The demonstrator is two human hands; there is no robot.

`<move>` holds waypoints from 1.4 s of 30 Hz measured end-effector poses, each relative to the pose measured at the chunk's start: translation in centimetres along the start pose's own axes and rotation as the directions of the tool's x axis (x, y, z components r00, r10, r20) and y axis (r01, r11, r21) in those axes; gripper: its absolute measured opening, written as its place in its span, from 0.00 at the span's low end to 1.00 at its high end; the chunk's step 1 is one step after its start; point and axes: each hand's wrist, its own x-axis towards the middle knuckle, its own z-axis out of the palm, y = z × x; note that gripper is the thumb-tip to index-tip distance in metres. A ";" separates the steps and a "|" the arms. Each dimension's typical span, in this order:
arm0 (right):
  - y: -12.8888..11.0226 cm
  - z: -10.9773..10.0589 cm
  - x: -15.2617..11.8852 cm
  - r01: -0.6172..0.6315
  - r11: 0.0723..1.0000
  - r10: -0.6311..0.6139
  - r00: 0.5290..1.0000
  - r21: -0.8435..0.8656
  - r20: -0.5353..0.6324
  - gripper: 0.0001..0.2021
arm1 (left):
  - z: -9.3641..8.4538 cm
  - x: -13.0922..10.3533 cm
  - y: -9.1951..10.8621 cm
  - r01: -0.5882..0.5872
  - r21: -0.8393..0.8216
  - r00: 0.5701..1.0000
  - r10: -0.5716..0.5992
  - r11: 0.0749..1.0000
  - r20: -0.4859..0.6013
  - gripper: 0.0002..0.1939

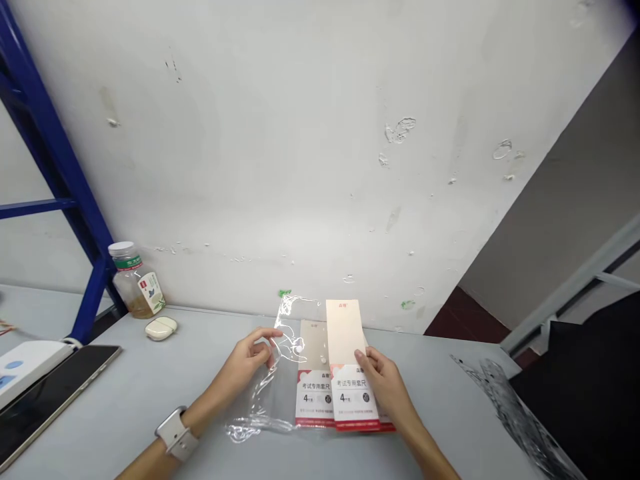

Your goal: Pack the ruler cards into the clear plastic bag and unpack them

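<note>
A clear plastic bag (273,393) lies on the grey table, its upper edge raised and crinkled. My left hand (247,360) is at the bag's left side, index finger reaching along the film and the other fingers curled on it. Between the thumb and fingers of my right hand (385,381) is a ruler set packet (345,333), upright, cream above with a white and red printed label below. Another ruler set packet (314,393) with the same label lies behind the film, partly covered by the held one. A further red edge shows under my right hand.
At the back left stand a lidded plastic jar (137,280) and a small cream case (161,328). A tablet-like device (60,400) and white box (30,367) lie at left. Dark film (510,407) and black material (585,380) are at right. A wall (300,167) rises behind.
</note>
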 end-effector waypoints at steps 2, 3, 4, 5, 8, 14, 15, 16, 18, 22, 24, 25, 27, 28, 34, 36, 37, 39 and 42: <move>0.6 -1.8 0.9 0.000 0.993 -0.004 0.999 -0.115 -0.037 0.23 | -0.8 0.3 -0.2 -0.005 0.085 0.992 0.016 0.996 -0.126 0.16; 0.9 -2.6 1.3 -0.006 0.982 -0.004 0.998 -0.189 -0.056 0.23 | -1.0 0.4 -0.4 -0.006 0.133 0.983 0.031 0.991 -0.181 0.15; 1.2 -3.3 1.6 -0.009 0.961 -0.010 0.998 -0.275 -0.066 0.24 | -1.3 0.6 -0.7 -0.007 0.184 0.973 0.050 0.983 -0.227 0.15; 1.6 -3.8 1.8 0.000 0.935 -0.027 0.997 -0.353 -0.073 0.23 | -1.4 0.7 -1.0 -0.010 0.238 0.963 0.074 0.971 -0.261 0.14; 2.5 -4.4 2.1 0.002 0.897 -0.053 0.993 -0.442 -0.103 0.23 | -1.7 0.9 -1.9 -0.018 0.438 0.949 0.153 0.899 -0.277 0.11; 3.0 -3.7 1.6 0.006 0.802 -0.121 0.981 -0.597 -0.153 0.21 | -1.8 0.6 -2.4 -0.012 0.791 0.944 0.268 0.611 -0.193 0.09; 3.0 -3.6 1.6 0.006 0.768 -0.137 0.978 -0.640 -0.155 0.20 | -1.8 0.5 -2.4 -0.015 0.812 0.945 0.274 0.583 -0.180 0.08; 3.0 -3.6 1.5 0.006 0.732 -0.151 0.977 -0.682 -0.153 0.19 | -1.7 0.4 -2.5 -0.014 0.826 0.946 0.276 0.564 -0.172 0.09; 3.1 -3.5 1.5 0.008 0.672 -0.170 0.975 -0.740 -0.144 0.18 | -1.5 0.4 -2.8 -0.009 0.841 0.948 0.272 0.541 -0.165 0.09; 3.2 -3.4 1.6 0.037 0.629 -0.209 0.970 -0.777 -0.123 0.16 | -1.4 0.5 -3.3 -0.044 0.831 0.945 0.294 0.555 -0.146 0.10; 3.3 -3.5 1.8 0.095 0.641 -0.249 0.964 -0.762 -0.090 0.15 | -1.4 0.5 -3.4 -0.120 0.817 0.942 0.325 0.565 -0.086 0.11; 3.4 -3.5 1.8 0.127 0.647 -0.271 0.960 -0.752 -0.071 0.15 | -1.4 0.5 -3.4 -0.167 0.812 0.939 0.340 0.559 -0.041 0.12; 3.5 -3.6 2.0 0.178 0.656 -0.299 0.954 -0.734 -0.035 0.17 | -1.4 0.4 -3.5 -0.256 0.809 0.931 0.360 0.530 0.059 0.14; 3.5 -3.6 2.0 0.194 0.660 -0.302 0.953 -0.726 -0.020 0.18 | -1.4 0.4 -3.5 -0.288 0.809 0.927 0.362 0.513 0.100 0.16; 3.5 -3.6 1.9 0.236 0.667 -0.232 0.967 -0.707 0.104 0.26 | -1.5 0.1 -4.2 -0.362 0.791 0.919 0.330 0.493 0.215 0.18; 3.5 -3.5 1.8 0.240 0.657 -0.221 0.968 -0.715 0.122 0.26 | -1.4 0.1 -4.2 -0.372 0.775 0.917 0.335 0.512 0.219 0.16; 3.4 -3.5 1.8 0.238 0.654 -0.215 0.969 -0.718 0.126 0.27 | -1.5 0.1 -4.2 -0.372 0.768 0.917 0.336 0.521 0.217 0.16; 3.4 -3.5 1.8 0.229 0.648 -0.197 0.972 -0.726 0.130 0.27 | -1.5 0.1 -4.0 -0.369 0.760 0.918 0.335 0.534 0.210 0.15; 3.3 -3.4 1.8 0.213 0.637 -0.168 0.976 -0.740 0.137 0.28 | -1.8 0.2 -3.7 -0.358 0.763 0.924 0.320 0.538 0.207 0.13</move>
